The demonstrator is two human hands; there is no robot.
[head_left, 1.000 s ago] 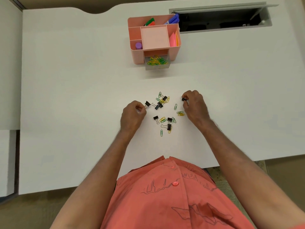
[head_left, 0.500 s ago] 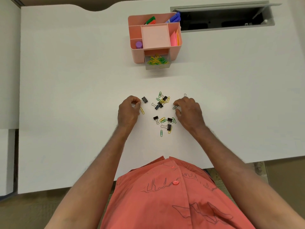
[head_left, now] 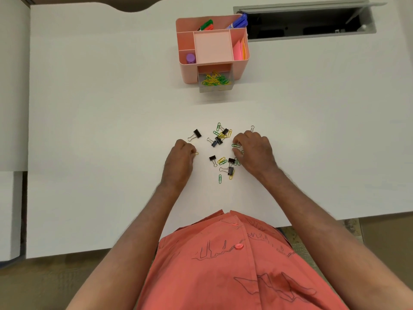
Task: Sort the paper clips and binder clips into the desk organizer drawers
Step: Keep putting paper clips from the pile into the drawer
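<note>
Both hands have drawn back toward the bench's near edge: the left hand (head_left: 178,157) now pinches a yellow paper clip (head_left: 196,153), the right hand (head_left: 253,151) a green paper clip (head_left: 235,145). Loose binder clips (head_left: 216,142) lie between them mid-bench. Toward the far edge, the pink desk organizer (head_left: 212,47) has its clear drawer (head_left: 215,82) open, with paper clips inside.

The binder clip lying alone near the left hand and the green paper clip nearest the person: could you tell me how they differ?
The binder clip is black with silver wire handles; the green paper clip is one loop of coloured wire. The binder clip is bulkier, the paper clip thin and flat. The binder clip lies aslant, the paper clip points almost straight away. Both lie untouched on the desk.
</note>
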